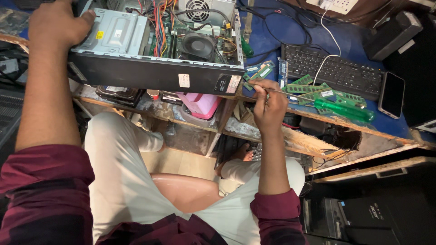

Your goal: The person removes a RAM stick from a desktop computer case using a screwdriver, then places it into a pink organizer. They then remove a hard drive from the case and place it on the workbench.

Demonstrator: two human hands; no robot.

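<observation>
The left hand (56,22) lay spread, palm down, on the far corner of the open computer case (154,50), which lay on its side at the counter's (390,129) near edge. The right hand (268,106) pinched the metal shaft of a green-handled screwdriver (340,109), tip near the case's lower right corner. Doing it well probably meant steadying the case firmly and gripping nearer the handle, clear of the loose memory sticks (309,88).

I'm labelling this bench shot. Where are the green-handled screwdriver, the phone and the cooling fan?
green-handled screwdriver (346,110): head view, middle of its green handle.
phone (392,94): head view, centre of its dark screen.
cooling fan (198,45): head view, hub of the black fan inside the open computer case.
</observation>
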